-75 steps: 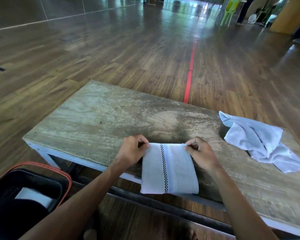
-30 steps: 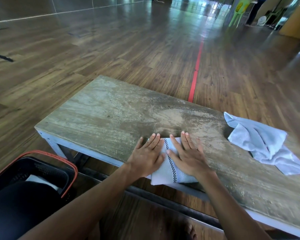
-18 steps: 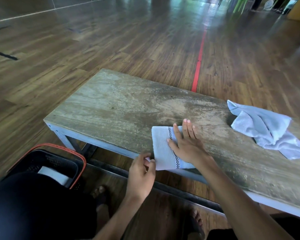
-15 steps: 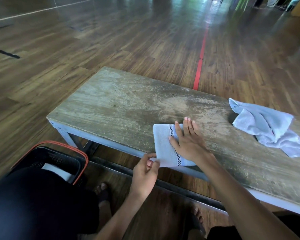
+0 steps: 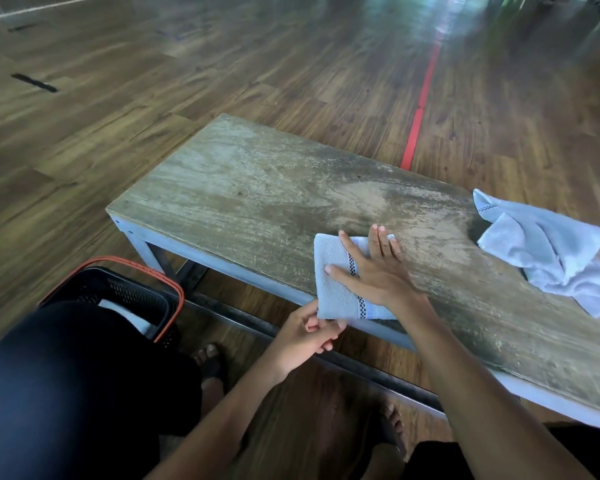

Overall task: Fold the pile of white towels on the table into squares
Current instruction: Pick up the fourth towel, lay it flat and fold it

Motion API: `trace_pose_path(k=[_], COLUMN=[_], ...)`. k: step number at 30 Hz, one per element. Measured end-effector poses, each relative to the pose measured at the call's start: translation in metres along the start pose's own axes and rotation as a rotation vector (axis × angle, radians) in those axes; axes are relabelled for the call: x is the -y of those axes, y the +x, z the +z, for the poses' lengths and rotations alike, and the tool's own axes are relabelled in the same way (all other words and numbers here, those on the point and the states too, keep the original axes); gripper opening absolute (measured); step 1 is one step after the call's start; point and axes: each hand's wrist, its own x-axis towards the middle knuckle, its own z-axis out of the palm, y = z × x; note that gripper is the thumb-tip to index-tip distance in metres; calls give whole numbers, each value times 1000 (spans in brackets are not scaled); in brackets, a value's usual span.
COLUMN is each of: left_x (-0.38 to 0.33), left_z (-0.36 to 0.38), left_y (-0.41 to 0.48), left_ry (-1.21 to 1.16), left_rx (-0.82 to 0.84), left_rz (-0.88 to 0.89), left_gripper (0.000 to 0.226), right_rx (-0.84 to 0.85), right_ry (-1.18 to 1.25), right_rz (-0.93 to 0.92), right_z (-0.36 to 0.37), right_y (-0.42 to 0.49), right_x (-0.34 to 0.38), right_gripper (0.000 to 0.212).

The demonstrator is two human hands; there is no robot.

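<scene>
- Table (image 5: pixel 257 202): the folded towel (image 5: pixel 333 275) lies at its near edge, and a crumpled towel (image 5: pixel 548 251) waits at its right end.
- Right hand (image 5: pixel 374 275): stays flat with fingers straight, pressing the folded towel's right half.
- Left hand (image 5: pixel 305 334): a second ago it lay flat on top. It now pinches the folded towel's near-left corner at the table's near edge.
- Judgement: this square looks finished and ready to be lifted away.

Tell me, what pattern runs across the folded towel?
The folded towel carries a black-and-white checkered stripe, clearest in the head view.
</scene>
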Motion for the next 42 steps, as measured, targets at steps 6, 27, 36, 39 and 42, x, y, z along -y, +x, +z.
trace_pose_path(k=[6, 27, 36, 39, 42], left_x=[2, -6, -32, -38, -44], left_z=[2, -6, -12, -11, 5], left_y=[-3, 11, 4, 12, 29], left_ry=[-28, -29, 209, 431, 747], left_rx=[-88, -410, -621, -637, -446], left_rz=[19, -70, 165, 349, 396], left_gripper=[20, 27, 34, 26, 35], right_rx=[-31, -144, -462, -590, -636], right_ry=[-12, 68, 611, 831, 930], right_rz=[24, 165, 193, 321, 500], right_z=[2, 12, -8, 8, 36], right_y=[1, 4, -38, -72, -106], right_x=[0, 15, -7, -25, -34], right_gripper=[78, 79, 57, 52, 36])
